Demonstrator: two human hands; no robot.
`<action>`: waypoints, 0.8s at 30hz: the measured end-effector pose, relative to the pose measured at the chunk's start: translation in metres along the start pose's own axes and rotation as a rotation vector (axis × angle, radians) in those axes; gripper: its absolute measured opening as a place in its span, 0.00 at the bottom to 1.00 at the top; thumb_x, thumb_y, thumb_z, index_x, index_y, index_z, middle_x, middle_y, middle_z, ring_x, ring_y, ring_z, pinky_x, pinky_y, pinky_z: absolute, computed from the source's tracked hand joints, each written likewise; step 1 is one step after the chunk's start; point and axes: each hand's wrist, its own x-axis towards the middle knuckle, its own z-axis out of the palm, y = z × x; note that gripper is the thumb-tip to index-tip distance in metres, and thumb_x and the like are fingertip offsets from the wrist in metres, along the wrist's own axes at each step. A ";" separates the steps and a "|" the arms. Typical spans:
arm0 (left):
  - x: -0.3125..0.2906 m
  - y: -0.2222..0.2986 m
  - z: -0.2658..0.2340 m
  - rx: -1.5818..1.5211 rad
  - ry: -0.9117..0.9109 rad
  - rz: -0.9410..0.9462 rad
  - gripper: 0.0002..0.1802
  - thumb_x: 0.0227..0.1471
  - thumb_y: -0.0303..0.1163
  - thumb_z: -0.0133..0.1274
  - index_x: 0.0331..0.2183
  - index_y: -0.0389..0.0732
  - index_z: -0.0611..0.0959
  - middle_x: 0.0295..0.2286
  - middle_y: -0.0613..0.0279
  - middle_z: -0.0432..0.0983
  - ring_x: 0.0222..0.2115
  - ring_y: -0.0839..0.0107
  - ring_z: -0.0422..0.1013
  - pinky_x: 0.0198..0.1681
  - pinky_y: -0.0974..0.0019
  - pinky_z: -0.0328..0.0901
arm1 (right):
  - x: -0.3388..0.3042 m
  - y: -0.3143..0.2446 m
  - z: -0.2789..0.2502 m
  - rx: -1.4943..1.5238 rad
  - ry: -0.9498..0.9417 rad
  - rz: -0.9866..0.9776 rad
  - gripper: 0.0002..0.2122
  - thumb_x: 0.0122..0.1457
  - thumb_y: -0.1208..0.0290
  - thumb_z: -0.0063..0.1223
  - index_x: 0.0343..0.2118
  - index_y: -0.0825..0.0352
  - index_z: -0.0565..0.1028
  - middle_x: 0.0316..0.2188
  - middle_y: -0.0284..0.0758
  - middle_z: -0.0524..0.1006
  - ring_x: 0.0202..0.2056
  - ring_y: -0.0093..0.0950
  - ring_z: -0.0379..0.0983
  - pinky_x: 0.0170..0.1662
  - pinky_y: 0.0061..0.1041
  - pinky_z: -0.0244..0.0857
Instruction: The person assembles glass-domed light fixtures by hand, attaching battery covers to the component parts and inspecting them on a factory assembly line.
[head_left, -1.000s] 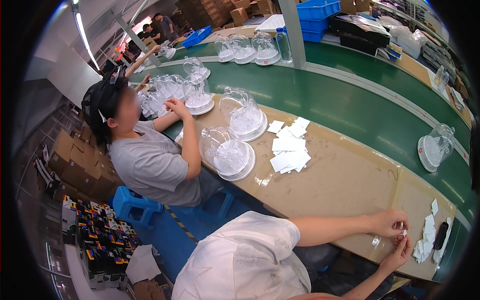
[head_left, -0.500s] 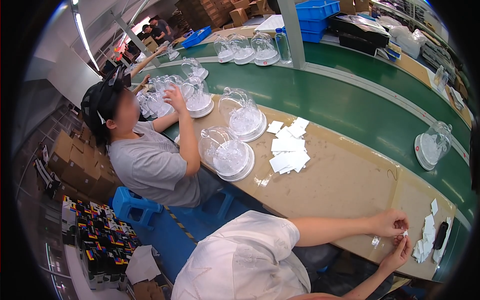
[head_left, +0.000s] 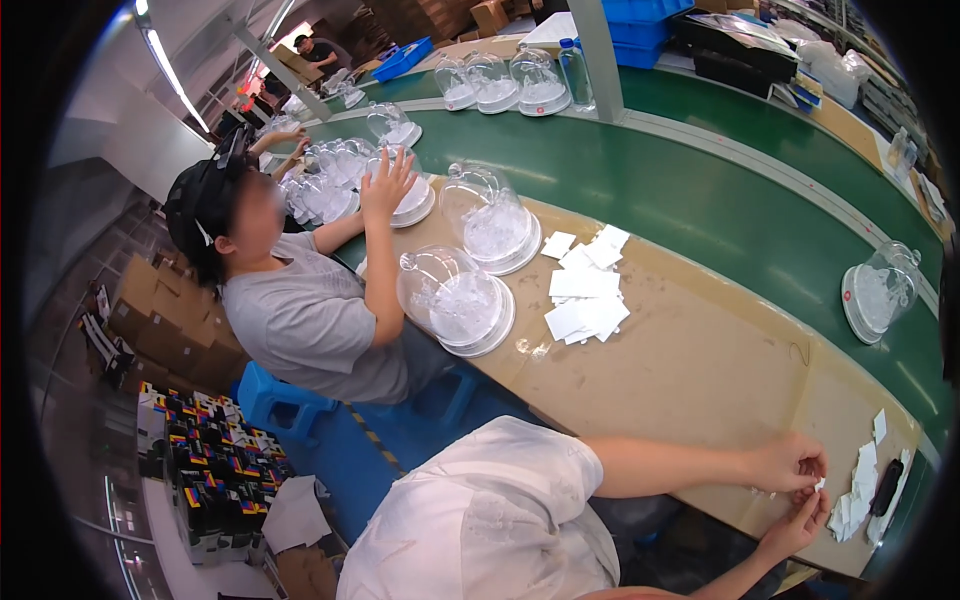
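Fingertips meet at the right end of the brown-topped table point(head_left: 700, 365). There, my left hand point(head_left: 785, 465) is closed in a pinch on a small white piece point(head_left: 820, 484). Just below it, my right hand point(head_left: 797, 527) has its thumb and fingers pressed together at the same piece. Fingers partly cover the piece, so its exact kind is unclear. Beside my hands lies a loose row of small white cards point(head_left: 855, 500). Past them rests a slim black object point(head_left: 886, 487) on a white strip.
Farther left lie a heap of white cards point(head_left: 588, 292) and clear domes on white bases point(head_left: 495, 225). A co-worker point(head_left: 300, 310) sits there, one hand raised. Behind the table runs a green conveyor point(head_left: 690, 220) carrying another dome point(head_left: 882, 290). A blue stool point(head_left: 285, 400) stands on the floor.
The whole view has shifted slightly. My hands stay together around the small white piece. The co-worker's raised hand has moved and its fingers are now spread.
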 end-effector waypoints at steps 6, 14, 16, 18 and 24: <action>-0.001 -0.018 0.008 -0.058 0.050 0.058 0.04 0.45 0.20 0.54 0.27 0.37 0.76 0.26 0.61 0.69 0.24 0.71 0.69 0.27 0.70 0.65 | 0.000 0.012 -0.014 -0.022 0.039 0.013 0.11 0.64 0.73 0.44 0.46 0.73 0.67 0.42 0.40 0.72 0.42 0.28 0.70 0.46 0.23 0.66; 0.007 -0.018 0.010 -0.099 0.039 0.035 0.04 0.45 0.18 0.51 0.26 0.36 0.73 0.28 0.59 0.69 0.28 0.66 0.68 0.30 0.69 0.64 | -0.005 -0.036 0.036 -0.297 0.140 0.028 0.07 0.58 0.73 0.53 0.35 0.69 0.69 0.34 0.39 0.73 0.36 0.30 0.71 0.40 0.25 0.68; 0.008 -0.015 0.010 -0.113 0.036 0.014 0.06 0.45 0.17 0.51 0.28 0.37 0.73 0.28 0.59 0.68 0.28 0.66 0.68 0.30 0.68 0.65 | -0.004 -0.034 0.039 -0.257 0.144 -0.039 0.06 0.59 0.73 0.51 0.35 0.70 0.69 0.34 0.39 0.73 0.36 0.29 0.71 0.40 0.24 0.68; 0.008 -0.015 0.010 -0.104 0.055 0.019 0.08 0.45 0.17 0.50 0.31 0.38 0.72 0.29 0.58 0.68 0.28 0.65 0.68 0.30 0.67 0.65 | -0.004 -0.029 0.036 -0.245 0.169 -0.018 0.06 0.59 0.74 0.51 0.35 0.70 0.69 0.33 0.40 0.73 0.35 0.30 0.72 0.39 0.23 0.68; 0.007 -0.021 0.006 -0.096 0.029 0.041 0.10 0.44 0.17 0.50 0.33 0.38 0.72 0.32 0.58 0.68 0.29 0.65 0.69 0.31 0.67 0.65 | 0.002 -0.016 0.033 -0.155 0.117 -0.062 0.06 0.59 0.75 0.50 0.35 0.70 0.69 0.33 0.43 0.75 0.34 0.31 0.72 0.38 0.24 0.69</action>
